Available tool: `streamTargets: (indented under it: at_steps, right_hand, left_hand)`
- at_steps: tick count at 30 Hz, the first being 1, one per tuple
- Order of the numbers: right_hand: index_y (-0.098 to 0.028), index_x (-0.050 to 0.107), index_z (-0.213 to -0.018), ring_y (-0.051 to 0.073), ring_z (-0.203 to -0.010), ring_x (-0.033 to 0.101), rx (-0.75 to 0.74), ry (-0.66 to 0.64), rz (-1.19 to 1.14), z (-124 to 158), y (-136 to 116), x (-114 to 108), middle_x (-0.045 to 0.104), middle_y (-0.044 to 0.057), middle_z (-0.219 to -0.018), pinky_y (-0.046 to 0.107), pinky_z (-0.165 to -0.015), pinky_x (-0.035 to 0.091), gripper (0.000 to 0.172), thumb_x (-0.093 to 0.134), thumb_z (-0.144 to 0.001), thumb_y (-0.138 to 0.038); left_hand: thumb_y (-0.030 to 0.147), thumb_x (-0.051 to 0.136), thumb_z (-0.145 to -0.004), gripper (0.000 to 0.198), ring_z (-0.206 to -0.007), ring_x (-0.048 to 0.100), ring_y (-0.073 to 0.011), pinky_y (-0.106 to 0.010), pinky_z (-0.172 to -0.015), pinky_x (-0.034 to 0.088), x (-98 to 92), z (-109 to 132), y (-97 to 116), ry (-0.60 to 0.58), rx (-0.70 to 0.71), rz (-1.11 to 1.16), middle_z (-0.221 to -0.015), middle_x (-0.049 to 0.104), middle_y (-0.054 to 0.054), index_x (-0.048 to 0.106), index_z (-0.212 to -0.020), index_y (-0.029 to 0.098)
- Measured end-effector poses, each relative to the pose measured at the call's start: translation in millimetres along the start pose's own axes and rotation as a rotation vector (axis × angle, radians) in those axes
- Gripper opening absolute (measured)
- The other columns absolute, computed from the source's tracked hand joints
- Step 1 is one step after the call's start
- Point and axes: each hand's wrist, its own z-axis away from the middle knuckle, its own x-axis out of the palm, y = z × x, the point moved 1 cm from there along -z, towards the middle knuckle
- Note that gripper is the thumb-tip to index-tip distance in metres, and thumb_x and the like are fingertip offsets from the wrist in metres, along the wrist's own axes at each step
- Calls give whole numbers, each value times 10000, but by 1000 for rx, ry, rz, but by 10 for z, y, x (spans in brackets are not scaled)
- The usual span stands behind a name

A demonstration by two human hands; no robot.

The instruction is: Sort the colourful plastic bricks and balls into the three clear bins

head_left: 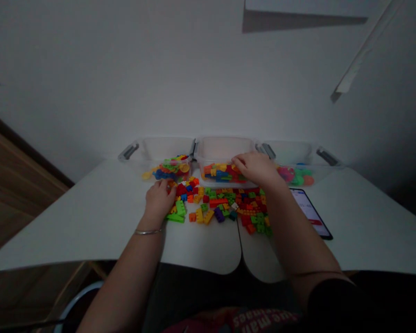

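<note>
My left hand rests at the left edge of a spread of colourful toy bricks, its fingers curled by some orange and red ones; what they hold, if anything, is hidden. Over the front right of the middle clear bin is my right hand, fingers bent downward and partly together, with nothing visible in them. That bin holds red, blue, yellow and orange bricks. Long green bricks lie just below my left hand.
A left clear bin holds mixed coloured pieces, and a right clear bin holds pink, green and orange ones. A lit phone lies right of my right forearm. Behind the bins stands a wall. A seam divides the white table.
</note>
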Motion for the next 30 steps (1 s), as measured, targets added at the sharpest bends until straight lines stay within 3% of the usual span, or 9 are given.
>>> streamTargets:
  at_steps: [3, 5, 10, 15, 19, 24, 27, 30]
  right_hand:
    - [-198, 720, -1080, 253, -1066, 629, -4, 92, -41, 28, -21, -85, 714, 92, -1160, 369, -922, 451, 383, 418, -979, -412]
    - [-184, 729, -1015, 265, -1024, 645, 62, 120, -17, 37, -6, -128, 726, 111, -1097, 373, -884, 464, 415, 398, -985, -431]
    - [-181, 749, -938, 272, -874, 677, 103, -38, 29, 12, 14, -52, 746, 123, -905, 384, -799, 478, 560, 315, -994, -531]
    - [-220, 740, -1036, 258, -906, 676, 62, -42, 75, -22, -3, 57, 753, 92, -936, 396, -861, 470, 502, 367, -979, -550]
    - [-227, 727, -1082, 260, -921, 674, 37, -62, 8, -11, 9, 18, 754, 91, -1005, 390, -846, 473, 463, 386, -981, -523]
    - [-208, 731, -1066, 245, -929, 667, 35, 91, -104, 43, -7, -114, 751, 90, -1030, 354, -836, 470, 378, 438, -967, -424]
    - [-198, 715, -1098, 232, -966, 654, -36, 213, -231, 95, -97, -192, 731, 86, -1096, 340, -838, 483, 347, 438, -959, -356]
    - [-199, 698, -1107, 208, -955, 644, -113, 255, -360, 142, -241, -231, 711, 80, -1124, 321, -827, 495, 341, 415, -959, -319]
  left_hand:
    - [340, 471, -872, 414, -1095, 624, -316, -472, -965, 494, -4, -1, 3, -7, 4, 85, -1183, 635, -169, 625, -1216, 167]
    - [326, 472, -866, 422, -1110, 617, -296, -456, -1000, 485, 5, -2, 3, -4, 14, 164, -1199, 617, -167, 611, -1226, 155]
    - [291, 505, -829, 389, -1109, 606, -266, -449, -1041, 476, 38, -21, 1, 31, 72, 310, -1182, 603, -144, 615, -1179, 162]
    - [253, 522, -791, 327, -1121, 591, -258, -452, -1043, 479, 41, -39, 8, 67, 129, 370, -1144, 609, -121, 641, -1087, 184]
    - [250, 535, -780, 315, -1102, 593, -257, -449, -1036, 480, 40, -42, 20, 54, 162, 366, -1138, 621, -127, 662, -1059, 178]
    - [222, 530, -767, 305, -997, 619, -243, -420, -951, 516, 34, -28, 36, 10, 167, 339, -1072, 667, -96, 677, -1034, 201]
    - [249, 547, -781, 273, -1005, 620, -247, -419, -948, 511, 6, -16, 58, 21, 162, 356, -1082, 677, -92, 676, -1017, 203]
    - [276, 552, -810, 240, -1046, 615, -245, -424, -987, 490, -41, -2, 98, 65, 193, 414, -1081, 683, -83, 667, -1010, 206]
